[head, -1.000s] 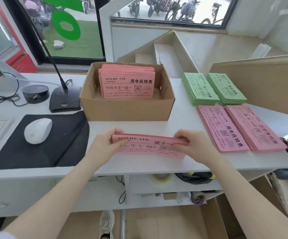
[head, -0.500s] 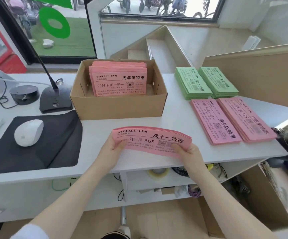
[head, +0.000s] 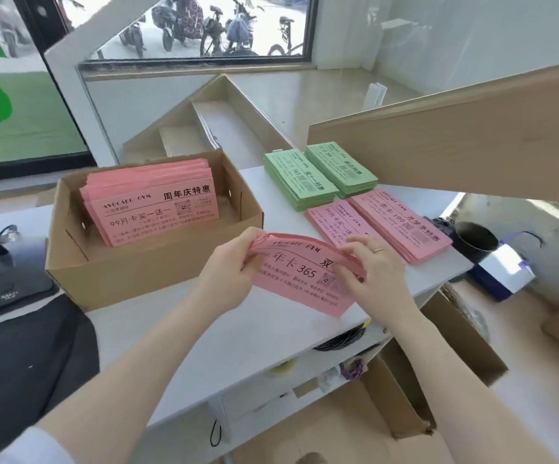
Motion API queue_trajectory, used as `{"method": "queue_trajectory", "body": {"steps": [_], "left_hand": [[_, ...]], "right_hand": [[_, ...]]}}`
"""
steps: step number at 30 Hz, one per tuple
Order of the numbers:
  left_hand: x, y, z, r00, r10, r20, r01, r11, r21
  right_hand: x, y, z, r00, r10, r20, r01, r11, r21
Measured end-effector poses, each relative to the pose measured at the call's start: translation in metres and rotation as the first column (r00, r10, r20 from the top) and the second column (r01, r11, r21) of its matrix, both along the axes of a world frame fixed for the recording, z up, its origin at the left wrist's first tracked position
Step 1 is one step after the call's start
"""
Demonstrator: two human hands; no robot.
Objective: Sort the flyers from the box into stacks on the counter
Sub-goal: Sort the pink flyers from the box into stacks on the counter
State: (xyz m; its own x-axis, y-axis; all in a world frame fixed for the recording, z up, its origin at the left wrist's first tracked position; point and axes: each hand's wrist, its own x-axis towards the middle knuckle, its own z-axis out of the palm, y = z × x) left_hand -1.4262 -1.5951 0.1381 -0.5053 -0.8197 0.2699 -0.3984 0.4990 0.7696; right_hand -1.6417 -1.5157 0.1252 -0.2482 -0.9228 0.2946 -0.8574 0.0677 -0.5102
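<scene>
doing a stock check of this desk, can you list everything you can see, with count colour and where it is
held flyers: one bundle, pink, above the counter's front edge
cardboard box: one, brown, on the counter left of centre
flyers in box: one batch, pink, standing inside the box
green stacks: two, green, side by side at the back right
pink stacks: two, pink, in front of the green ones
counter: one, white, under it all
microphone base: one, dark grey, left of the box
mouse pad: one, black, near left
cup: one, black, beyond the counter's right end
left hand: one, pinching the bundle's left end
right hand: one, ring on a finger, holding the bundle's right side
</scene>
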Motion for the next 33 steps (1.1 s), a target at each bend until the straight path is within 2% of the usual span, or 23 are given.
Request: {"method": "queue_trajectory", "body": {"steps": [3, 6, 7, 9, 11, 12, 14, 16, 18, 20, 22, 25, 28, 30, 33], "left_hand": [[-0.024, -0.010, 0.000, 0.998, -0.056, -0.018, 0.057, 0.993, 0.106], [-0.049, -0.026, -0.006, 0.975, 0.057, -0.215, 0.035, 0.915, 0.401], [-0.058, -0.032, -0.008, 0.947, 0.129, -0.295, 0.045, 0.853, 0.519], [-0.076, -0.043, -0.015, 0.879, 0.257, -0.402, 0.137, 0.672, 0.728], [-0.096, -0.050, -0.024, 0.857, 0.290, -0.425, 0.243, 0.500, 0.831], [-0.107, -0.053, -0.030, 0.880, 0.262, -0.396, 0.243, 0.466, 0.851], [-0.130, -0.057, -0.040, 0.934, 0.206, -0.292, 0.153, 0.507, 0.848], [-0.151, -0.063, -0.044, 0.957, 0.197, -0.211, 0.056, 0.589, 0.806], [-0.166, -0.072, -0.049, 0.964, 0.207, -0.165, -0.010, 0.651, 0.759], [-0.175, -0.080, -0.055, 0.970, 0.219, -0.109, -0.073, 0.684, 0.725], [-0.181, -0.087, -0.062, 0.976, 0.218, -0.025, -0.141, 0.712, 0.688], [-0.189, -0.091, -0.069, 0.971, 0.205, 0.123, -0.237, 0.767, 0.596], [-0.191, -0.093, -0.073, 0.939, 0.249, 0.239, -0.333, 0.835, 0.438], [-0.193, -0.092, -0.078, 0.946, 0.270, 0.179, -0.323, 0.842, 0.432], [-0.204, -0.090, -0.086, 0.956, 0.265, -0.125, -0.134, 0.774, 0.618]], "right_hand": [[-0.006, -0.005, 0.014, 0.990, 0.114, 0.088, -0.122, 0.989, 0.085], [-0.029, -0.018, 0.017, 0.966, 0.045, 0.256, -0.092, 0.980, 0.178], [-0.038, -0.023, 0.015, 0.946, 0.009, 0.323, -0.079, 0.976, 0.203], [-0.058, -0.034, 0.011, 0.917, -0.057, 0.394, -0.038, 0.973, 0.229], [-0.077, -0.046, 0.005, 0.877, -0.112, 0.466, 0.000, 0.972, 0.233], [-0.086, -0.053, 0.001, 0.849, -0.140, 0.510, 0.012, 0.969, 0.245], [-0.103, -0.070, -0.007, 0.802, -0.195, 0.565, 0.029, 0.957, 0.289], [-0.117, -0.088, -0.013, 0.802, -0.224, 0.554, 0.039, 0.945, 0.326], [-0.129, -0.106, -0.017, 0.888, -0.209, 0.409, 0.060, 0.936, 0.348], [-0.136, -0.121, -0.022, 0.972, -0.166, 0.164, 0.096, 0.924, 0.371], [-0.139, -0.130, -0.028, 0.991, -0.133, -0.020, 0.131, 0.919, 0.371], [-0.142, -0.131, -0.035, 0.984, -0.097, -0.151, 0.148, 0.913, 0.380], [-0.144, -0.128, -0.036, 0.978, -0.044, -0.206, 0.122, 0.915, 0.383], [-0.146, -0.130, -0.034, 0.988, -0.034, -0.152, 0.093, 0.912, 0.399], [-0.145, -0.139, -0.032, 0.999, -0.041, 0.007, 0.033, 0.886, 0.462]]}}
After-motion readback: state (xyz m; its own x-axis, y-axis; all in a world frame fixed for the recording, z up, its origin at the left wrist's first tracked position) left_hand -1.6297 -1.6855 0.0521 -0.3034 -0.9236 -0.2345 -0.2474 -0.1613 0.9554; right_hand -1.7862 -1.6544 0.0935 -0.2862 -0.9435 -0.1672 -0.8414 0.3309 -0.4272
